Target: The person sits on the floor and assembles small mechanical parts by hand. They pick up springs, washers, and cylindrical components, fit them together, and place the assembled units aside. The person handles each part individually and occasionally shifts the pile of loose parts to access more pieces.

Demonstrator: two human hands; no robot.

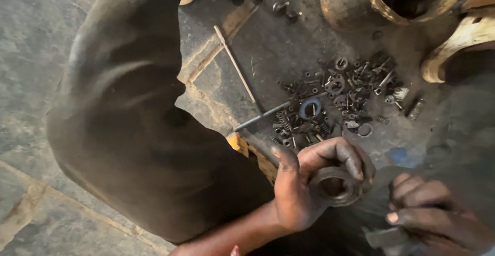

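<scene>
Left hand (304, 186) grips a thick metal ring (336, 186) — round, greasy, dull.

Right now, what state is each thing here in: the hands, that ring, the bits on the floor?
Left hand: closed around the metal ring.
Metal ring: held off the floor, its hole facing the camera.
Right hand: curled on a dark metal piece.
Small parts pile: scattered loose on the floor.
Thin rod: lying flat.

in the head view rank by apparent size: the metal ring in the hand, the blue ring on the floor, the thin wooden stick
1. thin wooden stick, longest
2. metal ring held in the left hand, though nearness to the camera enlarges it
3. blue ring
</scene>
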